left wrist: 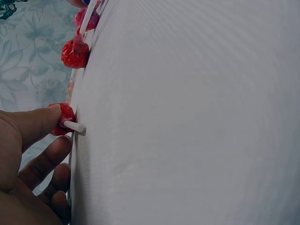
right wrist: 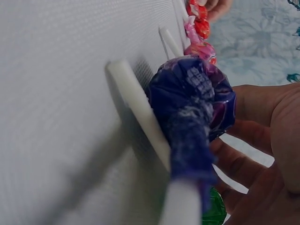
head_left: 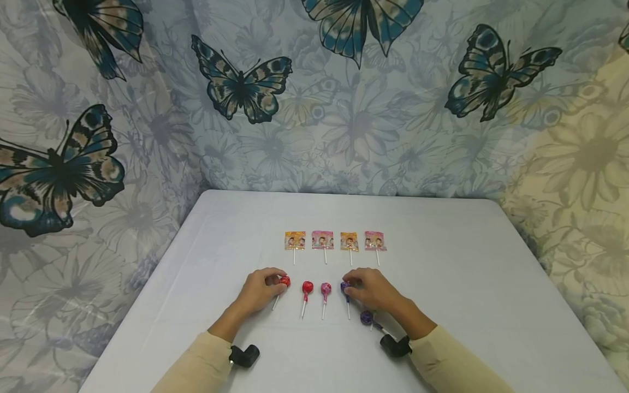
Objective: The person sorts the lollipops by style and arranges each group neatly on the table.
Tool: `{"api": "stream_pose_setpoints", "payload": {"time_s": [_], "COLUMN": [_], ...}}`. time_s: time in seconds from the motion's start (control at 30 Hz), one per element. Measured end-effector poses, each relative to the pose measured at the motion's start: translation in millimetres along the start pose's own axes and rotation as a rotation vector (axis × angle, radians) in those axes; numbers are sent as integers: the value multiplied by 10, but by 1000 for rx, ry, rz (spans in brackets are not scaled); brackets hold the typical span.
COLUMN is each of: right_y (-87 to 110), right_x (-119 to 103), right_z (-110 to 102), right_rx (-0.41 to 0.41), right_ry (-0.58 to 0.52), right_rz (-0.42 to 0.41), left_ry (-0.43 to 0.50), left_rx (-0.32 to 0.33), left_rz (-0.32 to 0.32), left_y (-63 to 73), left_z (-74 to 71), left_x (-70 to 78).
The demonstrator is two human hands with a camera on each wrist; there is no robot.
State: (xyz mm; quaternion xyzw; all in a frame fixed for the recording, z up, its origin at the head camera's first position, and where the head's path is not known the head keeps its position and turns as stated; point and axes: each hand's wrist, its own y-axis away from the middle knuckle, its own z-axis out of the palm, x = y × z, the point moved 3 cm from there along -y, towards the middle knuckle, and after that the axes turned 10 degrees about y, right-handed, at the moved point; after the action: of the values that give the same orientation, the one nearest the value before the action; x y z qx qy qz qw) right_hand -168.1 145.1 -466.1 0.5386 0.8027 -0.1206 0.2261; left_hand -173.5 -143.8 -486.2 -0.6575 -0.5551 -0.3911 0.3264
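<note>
My left hand (head_left: 260,289) pinches a red-wrapped lollipop (head_left: 285,281) by its head; in the left wrist view its white stick (left wrist: 75,126) points out past the thumb. Two more lollipops lie between the hands, one red (head_left: 307,287) and one pink (head_left: 326,289). With thumb and fingertips, my right hand (head_left: 374,289) holds the head of a dark purple lollipop (head_left: 345,285). A second purple lollipop (head_left: 366,317) lies under the right wrist and fills the foreground of the right wrist view. Behind it shows part of a green wrapper (right wrist: 214,209), mostly hidden.
Farther back on the white table (head_left: 432,240) is a row of flat-packed lollipops, with orange packets (head_left: 295,240) and pink packets (head_left: 322,240) alternating. A butterfly-patterned cloth (head_left: 363,125) hangs behind the table and along its sides.
</note>
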Motion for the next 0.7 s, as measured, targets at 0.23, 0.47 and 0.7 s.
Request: {"api": "stream_pose_setpoints", "payload": {"time_s": [0.23, 0.47, 0.7], "right_y": [-13, -12, -16], "right_x": [4, 10, 14], "right_z": [25, 27, 21], "right_rx": [-16, -23, -17], "right_ry": [13, 32, 28], "right_rz": [22, 28, 10], "left_ry": [6, 11, 12], "left_rx": [1, -3, -6], "left_rz": [0, 4, -3], "left_y": [-4, 1, -1], "left_z": [-3, 4, 1], "left_x": [-21, -12, -16]}}
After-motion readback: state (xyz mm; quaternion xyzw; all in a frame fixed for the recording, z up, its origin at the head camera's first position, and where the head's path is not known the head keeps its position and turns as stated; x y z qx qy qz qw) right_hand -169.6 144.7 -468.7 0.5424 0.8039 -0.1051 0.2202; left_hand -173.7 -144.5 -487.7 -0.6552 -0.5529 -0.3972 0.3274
